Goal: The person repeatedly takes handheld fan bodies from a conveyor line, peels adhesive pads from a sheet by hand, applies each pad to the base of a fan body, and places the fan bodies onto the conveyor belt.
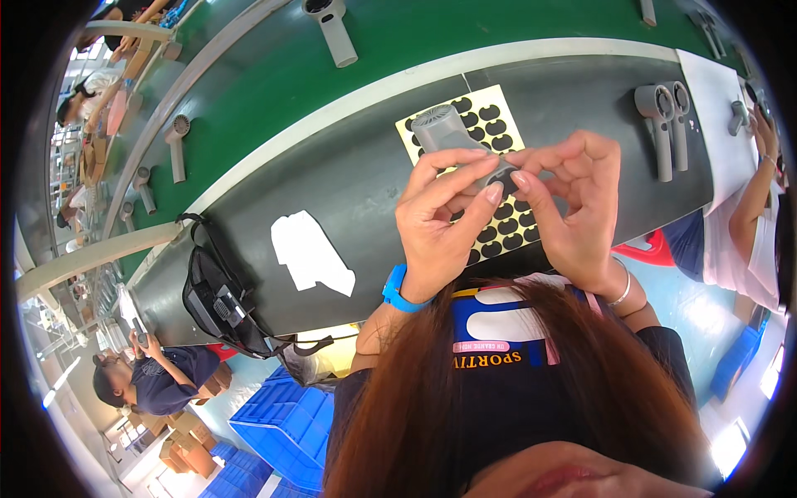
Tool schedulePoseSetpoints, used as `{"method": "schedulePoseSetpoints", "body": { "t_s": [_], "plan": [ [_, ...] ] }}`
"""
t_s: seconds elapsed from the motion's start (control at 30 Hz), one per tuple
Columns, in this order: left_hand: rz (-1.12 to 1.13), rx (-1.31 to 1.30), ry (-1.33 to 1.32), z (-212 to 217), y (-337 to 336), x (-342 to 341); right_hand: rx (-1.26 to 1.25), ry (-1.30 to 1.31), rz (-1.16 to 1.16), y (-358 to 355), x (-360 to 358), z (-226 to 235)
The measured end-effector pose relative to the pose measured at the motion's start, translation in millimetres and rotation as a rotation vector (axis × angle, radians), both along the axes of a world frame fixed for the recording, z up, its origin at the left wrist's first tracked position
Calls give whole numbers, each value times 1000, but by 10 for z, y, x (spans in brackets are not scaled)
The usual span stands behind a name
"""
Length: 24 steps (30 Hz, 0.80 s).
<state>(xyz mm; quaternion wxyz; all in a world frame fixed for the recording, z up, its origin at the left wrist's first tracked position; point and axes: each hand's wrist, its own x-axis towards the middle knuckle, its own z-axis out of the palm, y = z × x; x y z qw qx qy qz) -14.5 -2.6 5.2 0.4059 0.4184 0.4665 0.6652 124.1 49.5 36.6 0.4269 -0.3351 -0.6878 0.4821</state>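
Note:
A grey handheld fan (442,127) is held over the sheet, its round head pointing away from me and its handle end toward me. My left hand (446,217) is closed round the handle, thumb and fingertips near its end. Thumb and forefinger of my right hand (579,207) pinch at that same end. Between the fingertips sits a small dark piece (503,174), which looks like a black sticker; the fingers partly cover it. Underneath lies a pale yellow sticker sheet (508,104) with rows of black notched round stickers.
Two grey fans (662,124) lie together at the right of the dark bench. White paper (311,253) and a black strapped bag (217,290) lie left. Beyond a pale rail, a green belt (249,108) carries more fans. Co-workers sit at both sides; blue crates (286,423) stand lower left.

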Motion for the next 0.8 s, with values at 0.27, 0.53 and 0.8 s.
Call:
{"method": "schedulePoseSetpoints", "body": {
  "t_s": [0.27, 0.53, 0.8],
  "plan": [
    [-10, 0, 10, -26, -13, 15, -22, -77, -18, -18, 8, 81],
    [-20, -2, 16, 6, -29, 0, 207, -399, -49, -11, 13, 206],
    [-115, -22, -149, 134, -145, -298, 39, -429, 185, 261, -13, 97]
  ]
}}
